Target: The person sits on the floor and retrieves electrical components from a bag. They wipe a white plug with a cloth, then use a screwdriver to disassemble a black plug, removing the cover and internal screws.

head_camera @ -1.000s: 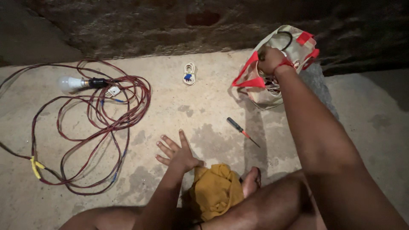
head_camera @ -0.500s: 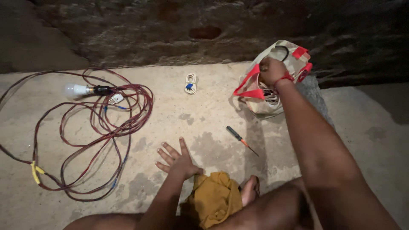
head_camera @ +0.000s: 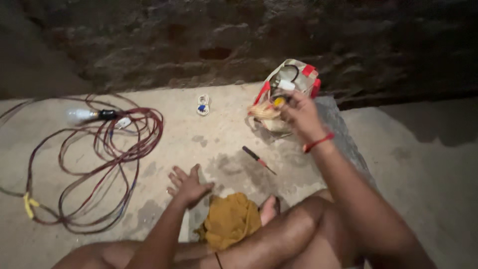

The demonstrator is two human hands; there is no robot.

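Rough stone wall (head_camera: 209, 45) at the back, dim light; below it a bare concrete floor (head_camera: 398, 164) with damp patches. The person sits on the floor, legs folded in the lower frame.

Right hand (head_camera: 298, 113): raised just in front of the open mouth of a red and white bag (head_camera: 303, 74) that stands against the wall. The fingers (head_camera: 285, 105) are curled together and pinch a small object (head_camera: 279, 101) with a yellow part. The view is blurred here, so its kind cannot be told, though it seems to be a small fitting. The object sits at the fingertips, just over the bag's near rim; whether it touches the bag cannot be told. A red band (head_camera: 318, 143) circles the wrist.

Left hand (head_camera: 188, 185): flat on the floor, fingers spread wide, holding nothing. A mustard-yellow cloth (head_camera: 230, 219) lies just beside it, to the right, against the legs.

Other items: a screwdriver (head_camera: 258, 159) with a dark handle lies on the floor between the two hands, apart from both. A small white coil with a blue part (head_camera: 202, 105) lies near the wall, left of the bag. A loose coil of red cable (head_camera: 117, 159) spreads over the left floor, ending at a lit bulb (head_camera: 78, 115) in a black holder; a yellow tie (head_camera: 29, 204) marks its left edge.
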